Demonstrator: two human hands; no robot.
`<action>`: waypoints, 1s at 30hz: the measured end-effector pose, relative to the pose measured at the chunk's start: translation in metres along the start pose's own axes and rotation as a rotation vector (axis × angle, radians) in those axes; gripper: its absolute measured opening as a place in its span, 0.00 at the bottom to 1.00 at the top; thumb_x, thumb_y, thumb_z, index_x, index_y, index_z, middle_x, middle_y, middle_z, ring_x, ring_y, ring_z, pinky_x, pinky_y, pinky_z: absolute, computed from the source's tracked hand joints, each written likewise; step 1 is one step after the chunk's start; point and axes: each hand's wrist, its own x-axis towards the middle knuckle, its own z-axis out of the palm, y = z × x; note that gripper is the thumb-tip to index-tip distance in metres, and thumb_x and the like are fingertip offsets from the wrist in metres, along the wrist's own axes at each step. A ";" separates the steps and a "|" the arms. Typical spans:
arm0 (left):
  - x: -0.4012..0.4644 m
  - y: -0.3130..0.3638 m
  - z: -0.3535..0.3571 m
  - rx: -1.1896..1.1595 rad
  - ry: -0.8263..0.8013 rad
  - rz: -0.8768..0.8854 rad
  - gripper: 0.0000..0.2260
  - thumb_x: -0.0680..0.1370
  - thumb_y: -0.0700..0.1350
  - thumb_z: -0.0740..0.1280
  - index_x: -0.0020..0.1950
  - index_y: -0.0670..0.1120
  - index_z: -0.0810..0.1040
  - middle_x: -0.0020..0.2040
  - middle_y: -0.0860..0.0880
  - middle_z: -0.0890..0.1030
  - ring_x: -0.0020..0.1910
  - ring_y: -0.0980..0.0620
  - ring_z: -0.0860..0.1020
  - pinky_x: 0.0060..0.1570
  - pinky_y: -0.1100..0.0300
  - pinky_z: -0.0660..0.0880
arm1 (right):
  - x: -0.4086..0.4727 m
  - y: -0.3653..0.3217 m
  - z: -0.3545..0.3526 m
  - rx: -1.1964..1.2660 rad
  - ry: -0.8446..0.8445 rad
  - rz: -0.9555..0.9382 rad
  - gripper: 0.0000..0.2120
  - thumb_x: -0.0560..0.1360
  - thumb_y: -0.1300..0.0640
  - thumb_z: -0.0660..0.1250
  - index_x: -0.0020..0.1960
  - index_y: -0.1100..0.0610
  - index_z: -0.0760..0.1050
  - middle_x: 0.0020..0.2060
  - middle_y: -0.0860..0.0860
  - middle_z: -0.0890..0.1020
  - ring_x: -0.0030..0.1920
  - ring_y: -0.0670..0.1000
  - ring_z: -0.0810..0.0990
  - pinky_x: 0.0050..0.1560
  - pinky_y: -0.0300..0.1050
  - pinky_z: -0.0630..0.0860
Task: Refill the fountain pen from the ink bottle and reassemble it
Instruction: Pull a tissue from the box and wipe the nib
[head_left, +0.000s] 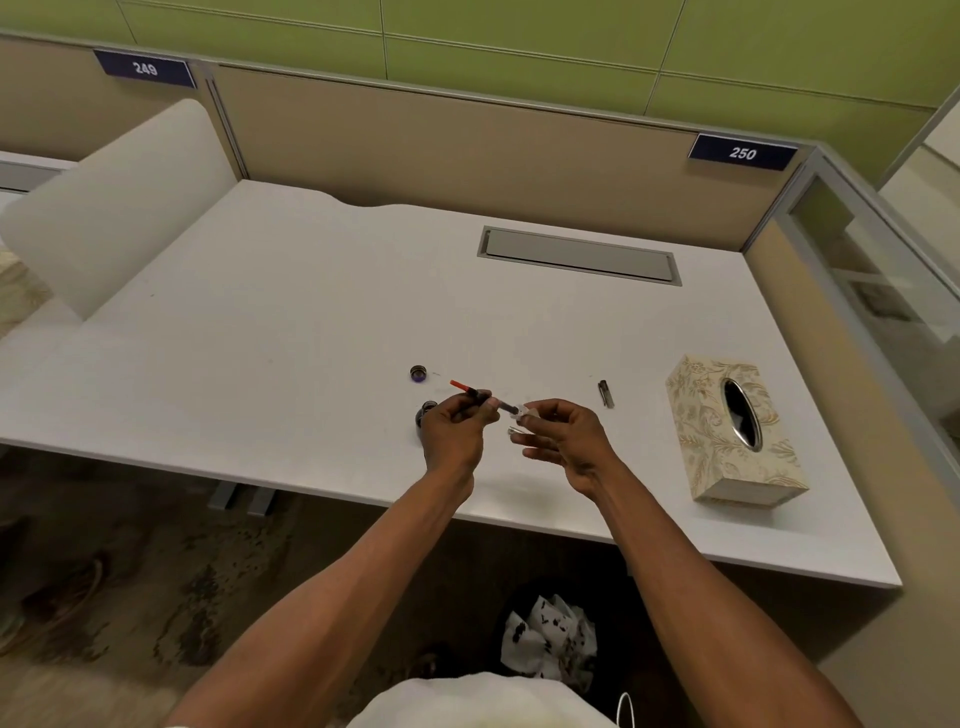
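My left hand (454, 426) grips a thin pen part with an orange-red end (460, 385) that points up and left; its dark tip reaches right toward my other hand. My right hand (563, 434) pinches a small white piece (527, 414) against that tip, and a small silvery part (515, 430) shows under its fingers. The dark ink bottle (425, 411) stands on the white desk (311, 322) just left of my left hand, partly hidden by it. Its round cap (418, 372) lies farther back. A dark metal pen piece (605, 393) lies on the desk to the right.
A floral tissue box (727, 431) stands at the desk's right side. A grey cable hatch (579, 255) sits in the desk's far part. Beige partitions enclose the back and right. Under the front edge stands a bin with ink-stained tissues (550, 636).
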 end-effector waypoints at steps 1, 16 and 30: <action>0.000 0.000 0.000 0.002 -0.008 -0.002 0.08 0.74 0.39 0.74 0.52 0.42 0.84 0.38 0.55 0.85 0.42 0.52 0.85 0.42 0.66 0.77 | 0.000 0.000 0.000 -0.010 0.011 0.001 0.11 0.73 0.62 0.76 0.54 0.62 0.82 0.49 0.59 0.87 0.49 0.62 0.87 0.44 0.50 0.83; 0.001 0.003 -0.007 -0.091 -0.001 -0.083 0.05 0.73 0.40 0.75 0.48 0.44 0.85 0.37 0.54 0.86 0.38 0.55 0.85 0.45 0.60 0.76 | 0.004 0.002 0.005 0.177 0.125 0.057 0.06 0.76 0.64 0.71 0.52 0.57 0.83 0.44 0.54 0.86 0.42 0.52 0.84 0.47 0.45 0.78; -0.001 0.003 -0.005 -0.115 -0.006 -0.103 0.04 0.74 0.41 0.74 0.48 0.45 0.85 0.41 0.51 0.86 0.38 0.56 0.85 0.53 0.54 0.76 | 0.005 0.001 0.018 0.408 0.189 0.170 0.05 0.75 0.67 0.68 0.50 0.66 0.79 0.43 0.60 0.84 0.50 0.63 0.86 0.55 0.52 0.83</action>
